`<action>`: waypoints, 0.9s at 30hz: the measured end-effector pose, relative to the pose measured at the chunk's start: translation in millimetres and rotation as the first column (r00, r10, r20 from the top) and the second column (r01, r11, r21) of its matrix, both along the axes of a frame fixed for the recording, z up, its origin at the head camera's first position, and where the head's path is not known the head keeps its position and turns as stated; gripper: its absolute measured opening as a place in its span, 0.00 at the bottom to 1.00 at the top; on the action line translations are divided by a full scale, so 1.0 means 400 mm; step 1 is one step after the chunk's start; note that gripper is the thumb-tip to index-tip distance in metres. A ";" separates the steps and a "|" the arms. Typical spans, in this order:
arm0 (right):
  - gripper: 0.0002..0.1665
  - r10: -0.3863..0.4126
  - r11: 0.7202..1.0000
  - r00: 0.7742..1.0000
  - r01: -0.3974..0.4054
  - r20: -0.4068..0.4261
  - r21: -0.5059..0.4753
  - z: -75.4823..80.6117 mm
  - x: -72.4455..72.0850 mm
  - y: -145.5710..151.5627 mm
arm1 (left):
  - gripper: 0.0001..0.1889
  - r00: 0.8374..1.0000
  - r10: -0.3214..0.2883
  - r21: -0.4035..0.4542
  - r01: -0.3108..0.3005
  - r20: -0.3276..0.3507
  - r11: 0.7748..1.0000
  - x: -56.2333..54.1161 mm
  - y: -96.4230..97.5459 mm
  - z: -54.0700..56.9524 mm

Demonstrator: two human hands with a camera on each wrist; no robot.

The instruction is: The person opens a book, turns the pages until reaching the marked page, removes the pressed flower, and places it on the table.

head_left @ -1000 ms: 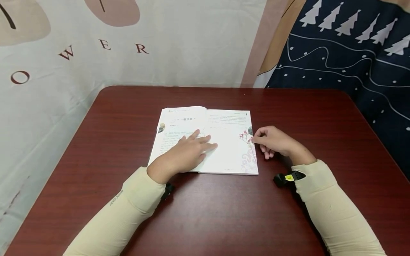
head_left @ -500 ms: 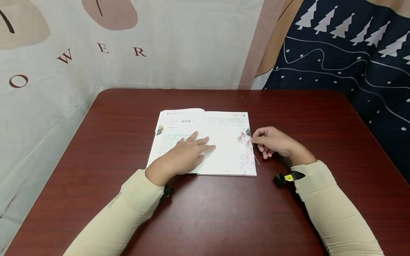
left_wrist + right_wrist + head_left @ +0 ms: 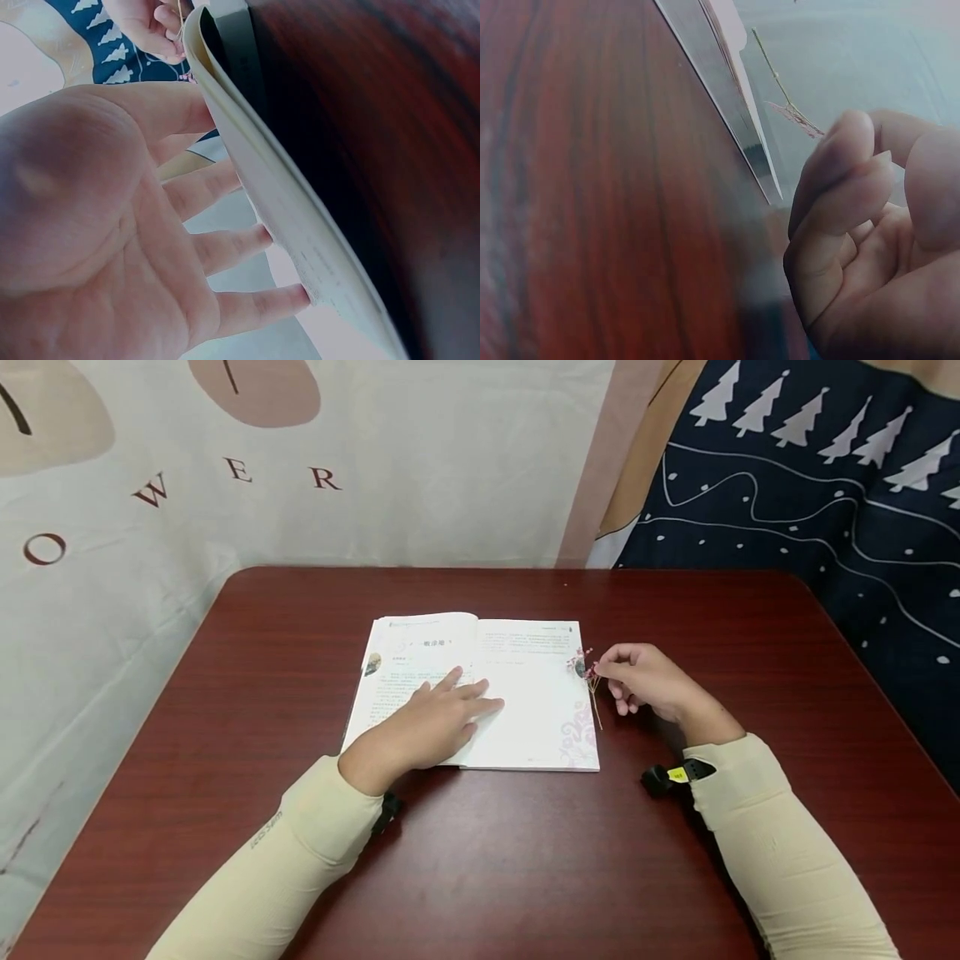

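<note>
An open book (image 3: 534, 706) lies on the table in the head view, with printed text and a pale purple pattern on its pages. My left hand (image 3: 429, 720) rests flat on it near the fold, fingers spread; the left wrist view shows the straight fingertips (image 3: 296, 297) against the page. At the book's right edge, my right hand (image 3: 651, 683) pinches a thin dried flower sprig (image 3: 596, 702) with small pink-red blossoms between thumb and forefinger. Its stem (image 3: 769, 56) stands clear of the fingers in the right wrist view, and the other fingers curl loosely below.
The dark red-brown table (image 3: 525, 860) extends around the book on all sides. Behind it hangs a pale printed cloth (image 3: 465, 460), with a navy tree-patterned cloth (image 3: 780, 485) at the right. A black strap camera (image 3: 660, 780) sits at the right wrist.
My right hand has shifted slightly toward the book's far side. The sprig has risen with it, its stem now lying past the right page edge. The left hand stays on the book.
</note>
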State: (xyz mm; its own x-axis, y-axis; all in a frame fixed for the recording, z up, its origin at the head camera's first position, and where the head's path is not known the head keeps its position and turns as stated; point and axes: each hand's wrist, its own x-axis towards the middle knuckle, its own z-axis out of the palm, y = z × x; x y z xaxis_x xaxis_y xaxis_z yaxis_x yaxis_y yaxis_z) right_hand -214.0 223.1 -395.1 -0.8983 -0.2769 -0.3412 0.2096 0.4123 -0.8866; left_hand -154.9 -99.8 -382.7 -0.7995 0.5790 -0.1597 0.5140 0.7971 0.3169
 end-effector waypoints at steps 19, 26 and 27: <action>0.14 -0.113 0.991 0.993 0.115 -0.021 0.067 0.015 0.001 0.036 | 0.25 1.000 0.002 -0.003 -0.002 0.008 1.000 -0.005 -0.003 0.001; 0.14 -0.103 0.988 0.995 0.103 -0.010 0.118 0.011 -0.002 0.041 | 0.25 1.000 -0.002 0.002 0.002 0.003 1.000 -0.005 -0.003 0.003; 0.14 -0.095 0.987 0.995 0.095 -0.008 0.129 0.010 -0.002 0.041 | 0.25 1.000 -0.003 0.001 0.003 0.002 1.000 -0.006 -0.003 0.003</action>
